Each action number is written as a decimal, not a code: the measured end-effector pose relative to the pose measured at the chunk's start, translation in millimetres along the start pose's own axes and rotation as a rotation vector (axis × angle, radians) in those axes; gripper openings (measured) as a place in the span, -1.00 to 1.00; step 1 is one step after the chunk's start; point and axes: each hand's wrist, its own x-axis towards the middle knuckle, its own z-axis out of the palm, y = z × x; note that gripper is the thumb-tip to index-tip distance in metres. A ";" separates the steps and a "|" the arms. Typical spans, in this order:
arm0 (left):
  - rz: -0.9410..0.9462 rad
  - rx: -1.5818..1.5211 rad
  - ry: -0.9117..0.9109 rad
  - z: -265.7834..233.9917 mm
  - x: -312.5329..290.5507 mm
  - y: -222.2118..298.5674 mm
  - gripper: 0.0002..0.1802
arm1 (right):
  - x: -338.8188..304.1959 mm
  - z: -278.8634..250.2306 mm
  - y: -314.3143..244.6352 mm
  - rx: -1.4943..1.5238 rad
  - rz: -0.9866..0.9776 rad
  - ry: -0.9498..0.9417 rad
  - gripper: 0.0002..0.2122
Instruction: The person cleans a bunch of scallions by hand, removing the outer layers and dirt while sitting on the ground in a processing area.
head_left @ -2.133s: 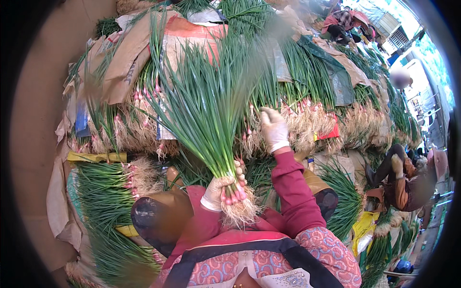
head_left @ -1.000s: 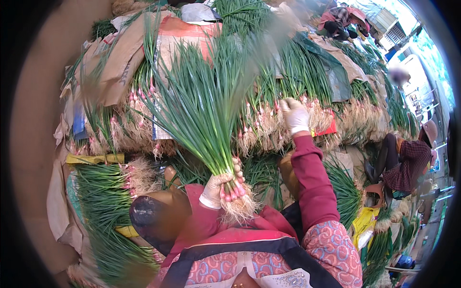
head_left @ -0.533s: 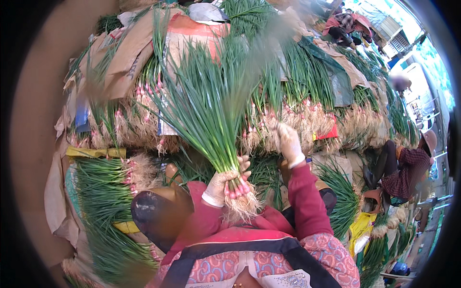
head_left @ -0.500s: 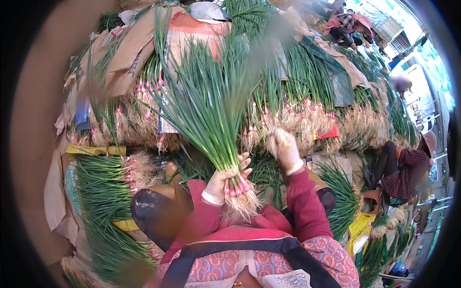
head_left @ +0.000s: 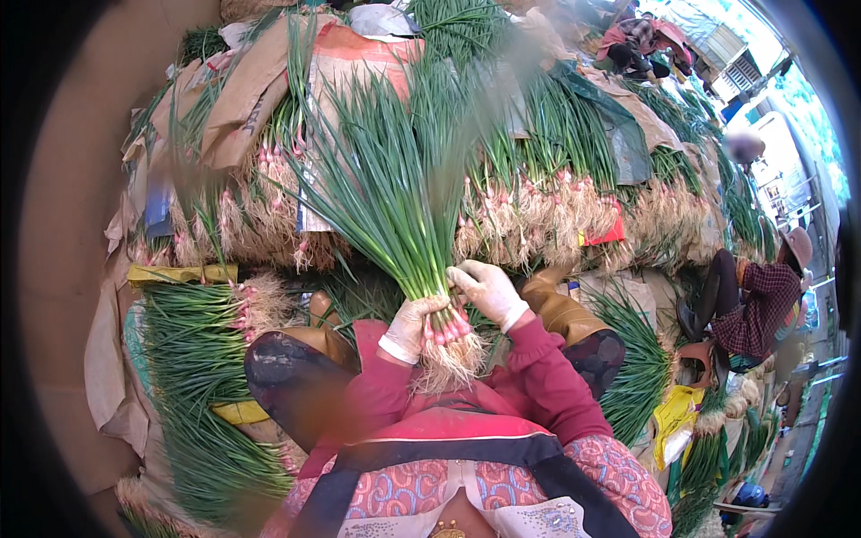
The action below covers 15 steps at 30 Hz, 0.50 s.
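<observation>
A thick bunch of spring onions (head_left: 395,211), with long green leaves, pink bulbs and pale stringy roots, stands upright before my lap. My gloved left hand (head_left: 414,328) is closed around its stalks just above the bulbs, roots hanging below the grip. From the right, my gloved right hand (head_left: 487,291) reaches the same stalks, its fingers bent and pressed against the bunch's right side. Whatever lies between those right fingertips is partly hidden by the hand. Both hands wear thin whitish gloves.
Rows of spring onions (head_left: 574,134) lie ahead, roots toward me, partly under sacks (head_left: 242,108). More bunches (head_left: 193,359) are stacked at my left and others (head_left: 623,359) at my right. A person in a checked shirt (head_left: 767,300) sits at the far right; a yellow bag (head_left: 674,420) lies nearby.
My right hand has moved left and down from beyond the bunch's right side to its stalks. The left hand keeps its hold, with the bunch slightly higher.
</observation>
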 end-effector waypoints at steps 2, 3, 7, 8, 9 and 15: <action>-0.042 0.024 -0.005 -10.3 -1.8 0.2 -0.59 | 2.1 11.7 -7.4 -0.206 -0.175 0.107 -0.79; -0.022 0.028 0.040 -8.9 -3.2 0.1 -0.60 | -0.1 12.5 -13.5 -0.389 -0.263 0.168 -0.79; 0.127 0.031 0.114 6.1 -4.2 -0.6 -0.67 | -3.4 27.3 -12.5 -0.098 -0.133 0.260 -0.77; 0.150 0.014 0.137 6.8 -1.8 -3.4 -0.68 | -2.1 32.7 -5.0 0.129 -0.050 0.265 -0.77; 0.177 -0.002 0.163 6.4 0.2 -5.7 -0.69 | 0.9 39.8 4.3 0.358 0.030 0.264 -0.77; 0.209 -0.041 0.153 20.1 -9.8 -1.2 -0.65 | 11.2 23.5 35.5 -0.381 0.034 0.725 -0.71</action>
